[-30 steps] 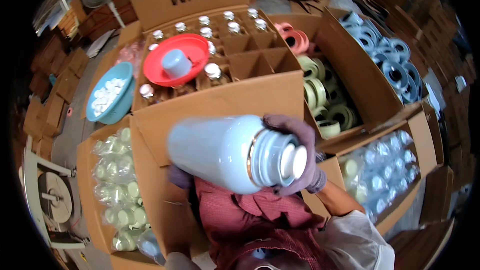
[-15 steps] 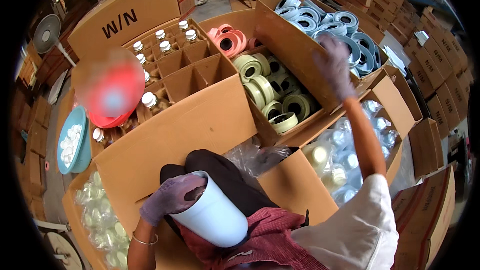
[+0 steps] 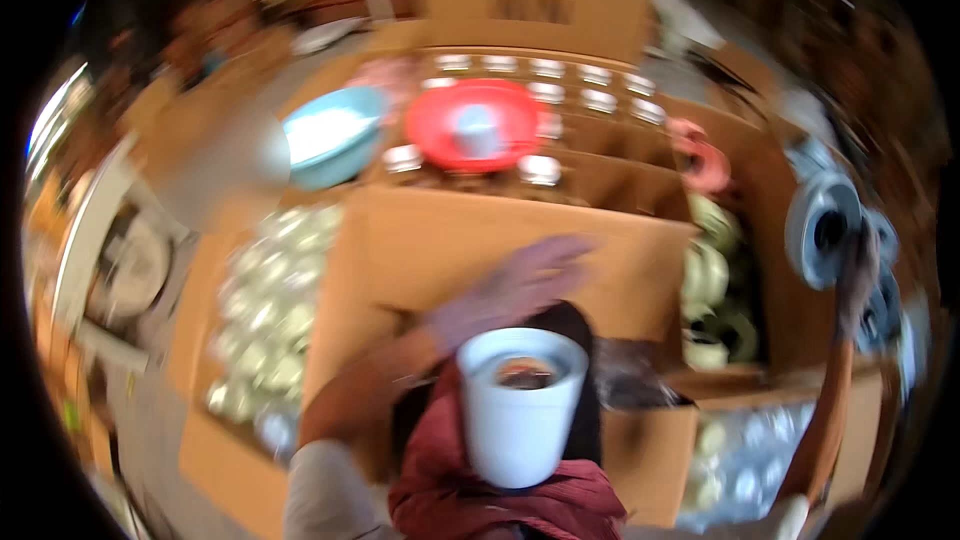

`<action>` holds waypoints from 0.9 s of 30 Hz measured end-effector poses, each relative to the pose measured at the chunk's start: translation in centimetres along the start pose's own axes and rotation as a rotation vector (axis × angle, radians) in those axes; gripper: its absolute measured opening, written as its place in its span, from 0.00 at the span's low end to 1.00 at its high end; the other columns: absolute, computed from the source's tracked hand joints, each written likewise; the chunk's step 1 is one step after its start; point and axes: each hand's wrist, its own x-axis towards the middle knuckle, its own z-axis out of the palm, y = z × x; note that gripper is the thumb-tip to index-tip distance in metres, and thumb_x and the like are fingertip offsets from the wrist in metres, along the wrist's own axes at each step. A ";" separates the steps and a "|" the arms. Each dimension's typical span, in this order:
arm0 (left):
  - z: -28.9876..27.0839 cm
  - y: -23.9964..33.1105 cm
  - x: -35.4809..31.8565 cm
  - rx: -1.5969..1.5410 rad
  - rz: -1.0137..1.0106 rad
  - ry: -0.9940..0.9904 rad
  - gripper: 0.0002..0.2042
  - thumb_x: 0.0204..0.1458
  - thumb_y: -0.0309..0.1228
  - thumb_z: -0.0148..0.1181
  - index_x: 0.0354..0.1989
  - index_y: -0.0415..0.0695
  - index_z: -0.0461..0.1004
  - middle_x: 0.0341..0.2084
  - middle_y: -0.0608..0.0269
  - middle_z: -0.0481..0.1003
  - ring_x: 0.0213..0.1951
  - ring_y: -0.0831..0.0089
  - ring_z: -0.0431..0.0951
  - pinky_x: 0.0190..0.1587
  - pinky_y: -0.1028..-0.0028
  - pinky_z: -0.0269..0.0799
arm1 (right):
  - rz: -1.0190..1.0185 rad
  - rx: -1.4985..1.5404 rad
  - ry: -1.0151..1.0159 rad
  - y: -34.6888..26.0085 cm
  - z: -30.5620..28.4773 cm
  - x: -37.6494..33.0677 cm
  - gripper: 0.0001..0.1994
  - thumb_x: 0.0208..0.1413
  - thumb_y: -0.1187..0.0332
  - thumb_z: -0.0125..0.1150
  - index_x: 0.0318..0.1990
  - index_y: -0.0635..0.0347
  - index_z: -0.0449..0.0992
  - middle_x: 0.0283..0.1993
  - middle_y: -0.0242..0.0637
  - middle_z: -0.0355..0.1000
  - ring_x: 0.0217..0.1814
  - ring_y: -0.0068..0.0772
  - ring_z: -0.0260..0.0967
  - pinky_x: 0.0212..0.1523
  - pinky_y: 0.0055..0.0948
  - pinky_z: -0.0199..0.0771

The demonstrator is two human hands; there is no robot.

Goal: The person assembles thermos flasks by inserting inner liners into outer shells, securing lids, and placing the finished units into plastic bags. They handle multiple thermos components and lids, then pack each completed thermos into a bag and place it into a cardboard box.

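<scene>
A light blue cylindrical container (image 3: 520,430) stands upright on my lap, and something brownish shows inside its round opening. My gloved left hand (image 3: 530,280) is off it, stretched out just above its rim with the fingers extended and nothing in them. At the far right, my gloved right hand (image 3: 858,275) grips a light blue ring-shaped part (image 3: 820,225) with a dark hole in its middle. Other blue rings (image 3: 880,310) lie beside that hand. The picture is smeared by motion, so fine detail is lost.
A divided carton (image 3: 630,185) with white-capped bottles stands ahead, a red bowl (image 3: 425,130) resting on it. Pale green rings (image 3: 708,275) and pink rings (image 3: 710,168) fill a box at right. Bagged containers lie in cartons on the left (image 3: 275,300) and lower right (image 3: 745,460).
The view has swung left. My left hand has let go of the blue container, which now stands upright on my lap. My right hand has taken hold of a blue ring.
</scene>
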 end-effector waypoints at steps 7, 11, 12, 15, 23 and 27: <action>2.1 3.6 0.1 -0.554 0.143 0.232 0.27 0.60 0.34 0.57 0.67 0.51 0.55 0.55 0.64 0.69 0.52 0.71 0.75 0.46 0.62 0.80 | -0.442 0.369 -0.148 -26.6 11.2 -6.5 0.20 0.56 0.78 0.53 0.57 0.59 0.68 0.60 0.48 0.62 0.63 0.56 0.62 0.63 0.45 0.63; 0.7 1.6 -2.0 -0.210 0.352 0.324 0.29 0.57 0.34 0.61 0.65 0.47 0.58 0.51 0.64 0.71 0.47 0.76 0.74 0.46 0.69 0.79 | -1.015 0.137 -0.327 -28.3 11.8 -8.2 0.20 0.51 0.71 0.61 0.54 0.52 0.72 0.67 0.46 0.57 0.70 0.54 0.54 0.66 0.49 0.62; 0.9 1.2 -1.7 -0.115 0.385 0.410 0.29 0.57 0.35 0.61 0.65 0.46 0.58 0.50 0.64 0.71 0.47 0.76 0.74 0.46 0.69 0.79 | -0.743 0.332 -0.350 -29.7 11.6 -9.1 0.17 0.53 0.70 0.60 0.52 0.58 0.73 0.62 0.48 0.63 0.63 0.49 0.63 0.58 0.43 0.70; -0.5 1.2 -2.5 -0.049 0.388 0.609 0.30 0.56 0.38 0.63 0.65 0.48 0.58 0.49 0.65 0.71 0.46 0.75 0.75 0.42 0.70 0.79 | 0.367 0.704 -1.414 -30.5 10.3 -8.3 0.15 0.57 0.67 0.59 0.45 0.72 0.74 0.35 0.48 0.77 0.30 0.32 0.78 0.26 0.26 0.76; 0.5 2.5 -5.9 -0.127 0.094 0.256 0.29 0.56 0.38 0.63 0.64 0.46 0.60 0.49 0.64 0.72 0.46 0.75 0.74 0.46 0.74 0.76 | -1.089 0.048 -0.280 -27.7 15.1 -11.3 0.24 0.54 0.73 0.58 0.61 0.58 0.66 0.64 0.57 0.58 0.60 0.59 0.63 0.57 0.42 0.70; 2.5 -0.9 -3.8 0.024 0.450 0.434 0.41 0.53 0.46 0.66 0.72 0.47 0.52 0.65 0.61 0.59 0.64 0.71 0.59 0.64 0.69 0.59 | 0.104 1.086 -0.883 -28.8 17.5 -13.4 0.19 0.65 0.65 0.50 0.60 0.61 0.66 0.67 0.50 0.58 0.62 0.44 0.65 0.56 0.38 0.72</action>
